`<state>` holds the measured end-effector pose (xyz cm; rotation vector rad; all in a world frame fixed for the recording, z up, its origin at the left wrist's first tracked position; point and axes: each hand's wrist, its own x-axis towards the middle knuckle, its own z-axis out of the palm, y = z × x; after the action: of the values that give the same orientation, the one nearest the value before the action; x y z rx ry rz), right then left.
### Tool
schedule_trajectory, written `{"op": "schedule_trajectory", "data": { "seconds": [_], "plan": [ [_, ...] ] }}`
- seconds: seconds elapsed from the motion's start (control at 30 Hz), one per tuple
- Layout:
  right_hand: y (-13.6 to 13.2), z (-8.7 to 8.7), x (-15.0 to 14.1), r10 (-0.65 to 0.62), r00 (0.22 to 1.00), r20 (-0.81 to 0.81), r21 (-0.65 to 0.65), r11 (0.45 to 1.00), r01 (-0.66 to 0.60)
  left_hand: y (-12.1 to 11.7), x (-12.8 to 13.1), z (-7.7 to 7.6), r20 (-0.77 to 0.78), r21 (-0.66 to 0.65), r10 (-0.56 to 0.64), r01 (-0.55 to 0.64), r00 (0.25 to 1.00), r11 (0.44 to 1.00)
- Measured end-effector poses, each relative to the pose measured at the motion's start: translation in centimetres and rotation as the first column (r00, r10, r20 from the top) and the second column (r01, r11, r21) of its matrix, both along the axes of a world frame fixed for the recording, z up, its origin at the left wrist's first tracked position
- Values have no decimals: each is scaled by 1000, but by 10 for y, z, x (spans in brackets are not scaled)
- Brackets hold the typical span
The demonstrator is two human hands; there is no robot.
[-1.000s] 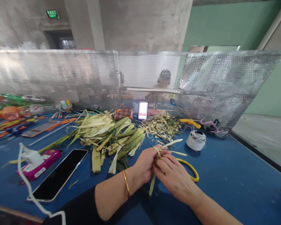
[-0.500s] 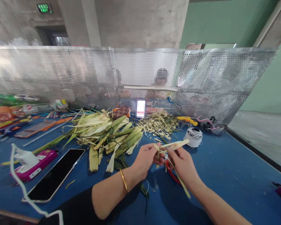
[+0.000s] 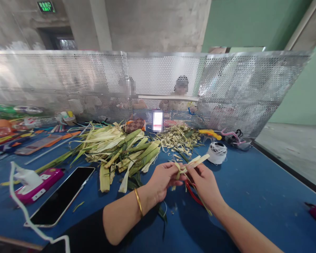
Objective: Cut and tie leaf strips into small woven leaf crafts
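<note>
Pale corn husk strips (image 3: 199,161) cross and fold into a small knot-like piece between my hands. My left hand (image 3: 162,181) pinches the folded part between thumb and fingers. From the other side, my right hand (image 3: 207,183) grips the strips close to the fold, fingers curled. A narrow strip hangs down along the right palm. Under the right hand shows a red loop (image 3: 193,194), partly covered; its kind and what holds it I cannot make out. A gold bangle (image 3: 138,203) circles my left wrist.
A heap of corn husks (image 3: 116,147) and husk scraps (image 3: 180,137) lie ahead. White twine (image 3: 217,153) stands at right. Left are a phone (image 3: 60,196) and pink power strip (image 3: 38,186). Behind a perforated metal screen (image 3: 226,80) sit two people.
My right hand moved from over the left fingers to the right side of the husk strips and drew in closer. The yellow loop beside it went out of sight; a red loop shows.
</note>
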<state>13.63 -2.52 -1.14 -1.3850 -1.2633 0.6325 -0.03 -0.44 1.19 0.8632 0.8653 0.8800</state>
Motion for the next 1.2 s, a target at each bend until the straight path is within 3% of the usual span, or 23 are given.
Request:
{"op": "schedule_trajectory", "data": {
  "seconds": [0.27, 0.37, 0.5, 0.57, 0.63, 0.77, 0.9, 1.03, 1.1, 1.2],
  "plan": [
    [-1, 4, 1, -21, 997, -69, -33, 999, 19, -3, -1, 2, 123, 69, -102, 94, 987, 993],
    [-1, 4, -1, 10, 994, -107, -44, 999, -15, -5, 1, 0, 24, 127, -43, 39, 999, 991],
    [-6, 5, -5, 161, 975, -151, -191, 963, -188, -2, 0, -1, -45, 162, 89, -81, 995, 983],
    [-10, 7, -6, 243, 967, -76, -206, 945, -254, 2, -3, -1, -63, 179, 170, -156, 983, 971],
    [-14, 10, -6, 299, 950, 83, -131, 949, -288, 6, -5, 0, -81, 176, 217, -201, 973, 964],
    [-19, 15, -2, 377, 823, 425, 65, 894, -443, 10, -7, 0, -81, 140, 207, -195, 975, 971],
    [-18, 16, 4, 231, 733, 640, 222, 857, -464, 6, -5, 1, -127, 190, 169, -143, 977, 971],
    [-13, 17, 10, -23, 772, 635, 414, 854, -316, 1, -4, 4, -195, 237, 57, -10, 979, 972],
    [-11, 20, 12, -49, 801, 597, 413, 875, -254, -1, -4, 5, -222, 260, -21, 80, 975, 962],
    [-9, 22, 14, 14, 828, 561, 278, 939, -204, -1, -5, 5, -251, 273, -105, 174, 962, 946]
  ]
}}
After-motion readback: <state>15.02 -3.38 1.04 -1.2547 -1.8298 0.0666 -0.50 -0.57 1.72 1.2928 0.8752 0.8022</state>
